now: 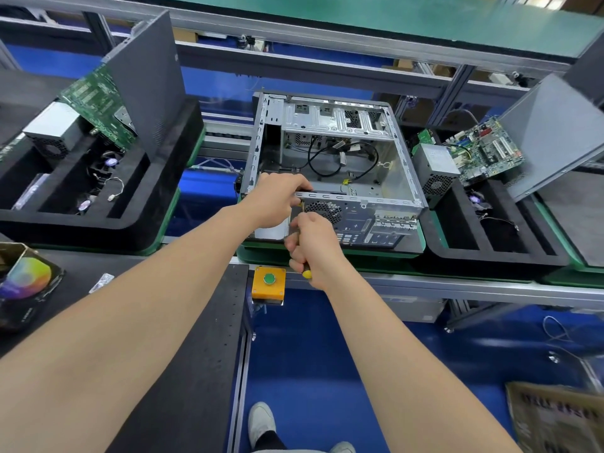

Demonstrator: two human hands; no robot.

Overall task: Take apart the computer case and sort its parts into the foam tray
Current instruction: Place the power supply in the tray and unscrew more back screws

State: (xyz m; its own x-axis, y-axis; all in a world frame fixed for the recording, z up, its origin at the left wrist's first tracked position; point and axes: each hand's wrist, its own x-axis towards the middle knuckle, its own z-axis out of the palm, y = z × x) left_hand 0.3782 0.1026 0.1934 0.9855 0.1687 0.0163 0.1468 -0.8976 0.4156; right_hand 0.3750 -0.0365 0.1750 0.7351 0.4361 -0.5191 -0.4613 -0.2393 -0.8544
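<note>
The open grey computer case (385, 171) lies on its side at the middle of the bench, with black cables loose inside. My left hand (277, 199) grips the top rail of the case's near rear panel. My right hand (312, 245) holds a screwdriver (306, 274) with a yellow-ended handle, its shaft pointing up at the rear panel beside the fan grille. The black foam tray (490, 253) to the right of the case holds a power supply (436, 171), a green motherboard (487, 152) and a grey side panel (555, 132).
A second foam tray (98, 220) at the left holds another power supply, motherboard, fans and a leaning side panel. A yellow box with a green button (268, 282) sits on the bench's front edge. A box with a colour wheel (26, 282) lies far left.
</note>
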